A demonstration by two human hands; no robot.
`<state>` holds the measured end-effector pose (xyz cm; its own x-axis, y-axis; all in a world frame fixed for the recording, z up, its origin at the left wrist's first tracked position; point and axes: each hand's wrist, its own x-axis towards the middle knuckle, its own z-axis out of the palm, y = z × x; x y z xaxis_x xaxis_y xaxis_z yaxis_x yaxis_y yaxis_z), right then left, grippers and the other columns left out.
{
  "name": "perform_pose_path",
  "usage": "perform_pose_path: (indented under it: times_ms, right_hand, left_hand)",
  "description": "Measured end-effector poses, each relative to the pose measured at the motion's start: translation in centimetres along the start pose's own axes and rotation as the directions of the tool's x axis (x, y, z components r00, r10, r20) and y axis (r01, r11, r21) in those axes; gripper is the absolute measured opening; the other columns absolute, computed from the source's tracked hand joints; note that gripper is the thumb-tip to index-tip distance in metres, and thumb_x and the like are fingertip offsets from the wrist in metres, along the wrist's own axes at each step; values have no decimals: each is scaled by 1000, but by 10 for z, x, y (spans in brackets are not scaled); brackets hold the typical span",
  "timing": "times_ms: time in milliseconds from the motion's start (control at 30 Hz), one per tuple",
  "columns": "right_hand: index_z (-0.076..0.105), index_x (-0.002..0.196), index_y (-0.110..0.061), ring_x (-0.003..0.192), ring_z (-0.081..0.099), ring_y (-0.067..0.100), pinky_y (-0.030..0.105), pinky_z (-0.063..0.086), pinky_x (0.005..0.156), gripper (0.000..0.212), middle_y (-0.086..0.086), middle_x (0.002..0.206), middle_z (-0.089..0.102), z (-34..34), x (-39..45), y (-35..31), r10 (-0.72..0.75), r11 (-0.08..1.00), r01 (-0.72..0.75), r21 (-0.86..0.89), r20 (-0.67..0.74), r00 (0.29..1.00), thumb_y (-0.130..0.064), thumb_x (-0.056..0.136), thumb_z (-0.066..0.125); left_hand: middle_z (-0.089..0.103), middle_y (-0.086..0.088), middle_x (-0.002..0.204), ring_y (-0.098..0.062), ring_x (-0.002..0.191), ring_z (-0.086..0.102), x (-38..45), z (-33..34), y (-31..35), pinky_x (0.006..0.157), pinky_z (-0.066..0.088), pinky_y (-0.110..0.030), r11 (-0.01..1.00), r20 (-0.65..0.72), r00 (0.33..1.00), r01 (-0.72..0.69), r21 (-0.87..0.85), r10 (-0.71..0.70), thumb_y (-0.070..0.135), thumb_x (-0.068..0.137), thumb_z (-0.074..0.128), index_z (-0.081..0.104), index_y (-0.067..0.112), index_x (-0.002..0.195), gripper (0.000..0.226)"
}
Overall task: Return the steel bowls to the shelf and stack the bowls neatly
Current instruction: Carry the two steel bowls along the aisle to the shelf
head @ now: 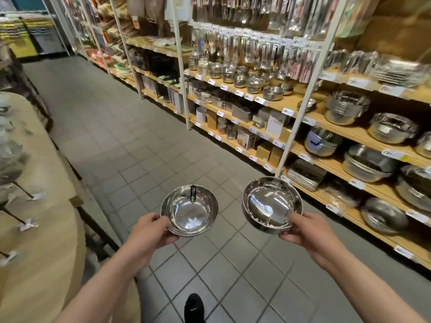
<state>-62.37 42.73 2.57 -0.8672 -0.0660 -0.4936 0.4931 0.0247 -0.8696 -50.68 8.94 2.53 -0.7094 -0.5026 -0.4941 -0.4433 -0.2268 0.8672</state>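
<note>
Wooden shelving (345, 130), right side of aisle; grey tiled floor (130, 145).
Tiers carry stacked steel bowls (347, 106) up high, wider basins (368, 163) lower, flat trays (305, 174) beside them, small boxes (264, 151) further left. Price tags (394, 154) line the shelf edges. One dark shoe (194, 307) on the tiles.

Grey square floor tiles (149, 141) run down a shop aisle, dark grout lines crossing at a slant. Along the right side stand long wooden shelves (345, 131) on white uprights (180, 73), price tags (288, 111) clipped to their front edges, packaged utensils (256, 47) hanging above. At the left sits a pale wooden display table (39, 229). Far back, yellow racks (25, 36) close the aisle, blurred. Light is bright and even.
</note>
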Motion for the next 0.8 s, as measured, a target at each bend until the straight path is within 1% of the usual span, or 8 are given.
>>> perform_pose_path:
  times_ms: [67, 167, 267, 367, 533, 600, 700, 800]
  right_hand:
    - [68, 108, 5, 76, 78, 29, 29, 63, 61, 18, 22, 89, 78, 20, 27, -13, -3, 1000, 4, 17, -16, 1000, -2, 93, 63]
    - [67, 109, 5, 74, 78, 27, 28, 62, 59, 18, 21, 89, 78, 50, 64, -36, 10, 999, -7, 48, -60, 998, -2, 94, 63]
    - [67, 110, 4, 75, 79, 26, 28, 62, 59, 18, 18, 88, 79, 73, 93, -59, 24, 996, -15, 93, -97, 995, -2, 94, 64]
    - [68, 108, 3, 70, 78, 21, 28, 62, 57, 15, 14, 82, 80, 88, 119, -78, 24, 994, -7, 108, -160, 987, -2, 94, 64]
    - [68, 108, 3, 72, 77, 23, 29, 63, 58, 18, 21, 92, 79, 105, 166, -96, 43, 989, -10, 146, -231, 972, 1, 91, 63]
    - [66, 108, 3, 70, 77, 24, 29, 62, 56, 18, 19, 85, 79, 111, 190, -103, 66, 986, -25, 162, -252, 965, 3, 91, 61]
    - [67, 105, 5, 63, 76, 20, 27, 61, 54, 17, 17, 76, 77, 117, 233, -121, 96, 986, -58, 159, -247, 964, 4, 91, 59]
    - [68, 103, 7, 66, 76, 21, 28, 62, 55, 17, 20, 81, 77, 118, 289, -146, 91, 985, -51, 163, -250, 964, 4, 90, 57]
  left_hand:
    - [71, -18, 83, -26, 74, 74, 38, 0, 19, 60, 62, -28, 999, 16, 1000, -21, -26, 22, -7, 90, 54, 62, -6, 93, 9]
    - [72, -17, 86, -24, 74, 75, 91, -3, 54, 60, 61, -26, 999, 38, 998, -42, -25, 43, -4, 93, 54, 63, -6, 98, 11]
    - [74, -19, 94, -24, 77, 77, 139, -6, 91, 60, 61, -24, 999, 63, 997, -48, -23, 49, -1, 94, 55, 62, -6, 101, 11]
    - [71, -20, 97, -24, 77, 76, 182, 0, 124, 60, 61, -24, 998, 80, 995, -60, -14, 61, 0, 96, 54, 60, -4, 97, 7]
    - [72, -19, 99, -24, 79, 73, 243, 26, 151, 57, 59, -21, 999, 120, 992, -32, -33, 36, -2, 97, 53, 61, -3, 97, 8]
    - [73, -18, 97, -21, 74, 74, 270, 39, 161, 57, 59, -21, 1000, 137, 990, -13, -27, 16, -3, 96, 53, 61, -2, 94, 8]
    - [74, -18, 96, -20, 70, 76, 317, 61, 181, 58, 60, -22, 1000, 173, 985, -1, -9, 3, -3, 95, 54, 61, -3, 93, 7]
    - [75, -17, 94, -21, 72, 78, 373, 88, 209, 59, 60, -23, 1000, 219, 976, -4, 15, 1, -2, 95, 54, 61, -4, 94, 7]
